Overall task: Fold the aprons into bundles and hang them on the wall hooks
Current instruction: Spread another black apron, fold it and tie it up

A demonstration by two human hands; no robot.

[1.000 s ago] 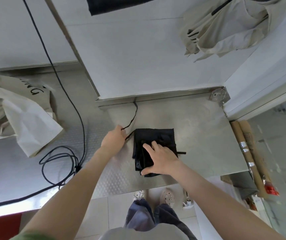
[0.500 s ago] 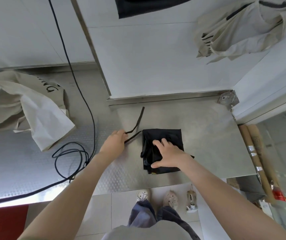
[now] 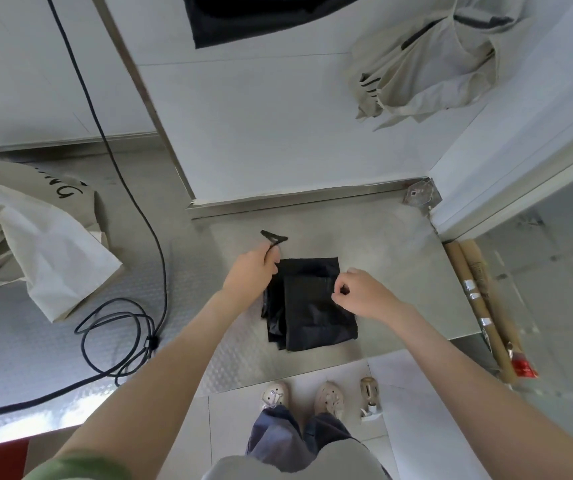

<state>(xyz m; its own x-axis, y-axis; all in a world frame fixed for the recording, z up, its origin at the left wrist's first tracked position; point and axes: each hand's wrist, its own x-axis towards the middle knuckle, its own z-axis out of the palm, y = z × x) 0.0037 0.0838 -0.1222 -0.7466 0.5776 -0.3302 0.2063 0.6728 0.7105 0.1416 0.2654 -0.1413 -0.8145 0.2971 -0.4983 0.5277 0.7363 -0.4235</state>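
Head view: a folded black fabric apron (image 3: 313, 306) lies on the stainless-steel tabletop (image 3: 399, 265). The left hand (image 3: 248, 273) pinches its thin black strap (image 3: 274, 237) at the far-left corner; the right hand (image 3: 364, 294) pinches the apron's right edge. Binding the bundle appears under way; next, the strap likely needs wrapping round, kept taut.

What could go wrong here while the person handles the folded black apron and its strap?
1. Neither hand presses the folded black apron flat: the left hand holds the strap and the right hand pinches dark fabric at its right edge. A tug may pull the folds loose; layers on its left side already fan out.
2. The steel counter looks smooth, and the apron lies fairly near its front edge, so a hard pull might slide it off.
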